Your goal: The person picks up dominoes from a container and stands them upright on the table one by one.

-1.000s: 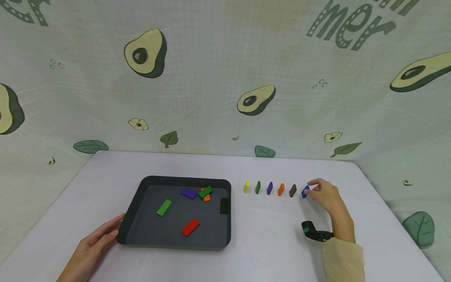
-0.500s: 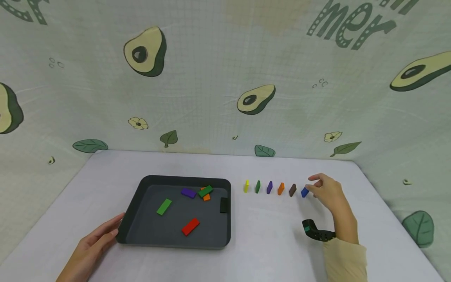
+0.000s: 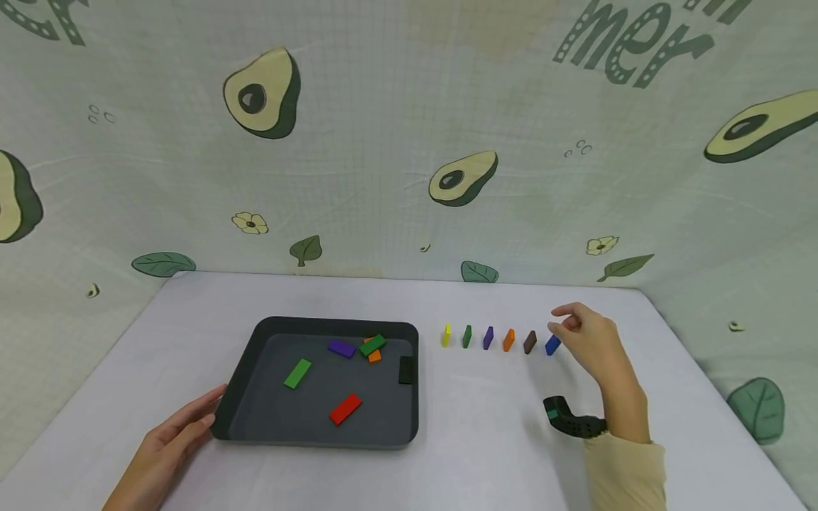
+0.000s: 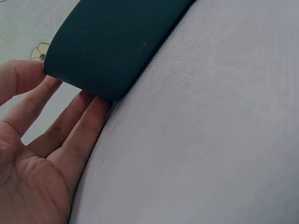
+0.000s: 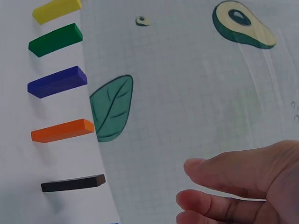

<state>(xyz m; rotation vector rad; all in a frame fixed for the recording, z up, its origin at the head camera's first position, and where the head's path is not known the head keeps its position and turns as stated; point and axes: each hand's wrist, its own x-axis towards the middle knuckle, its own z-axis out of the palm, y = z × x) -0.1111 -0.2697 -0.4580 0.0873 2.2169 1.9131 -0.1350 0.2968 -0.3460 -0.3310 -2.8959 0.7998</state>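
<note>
My left hand rests against the near left corner of a dark grey tray. Its thumb touches the rim and its fingers lie fairly straight along the side; the left wrist view shows the fingertips partly hidden behind the tray wall. My right hand hovers with thumb and fingers apart, holding nothing, just above a blue domino block standing on edge. That block ends a row of upright dominoes: yellow, green, purple, orange and brown.
In the tray lie a purple block, a dark green block on top of an orange one, a light green block, a red block and a black block. A patterned cloth hangs behind the white table.
My right thumb and fingers have let go of the blue domino and lifted slightly away from it. It stays at the end of the row. My left hand has not moved.
</note>
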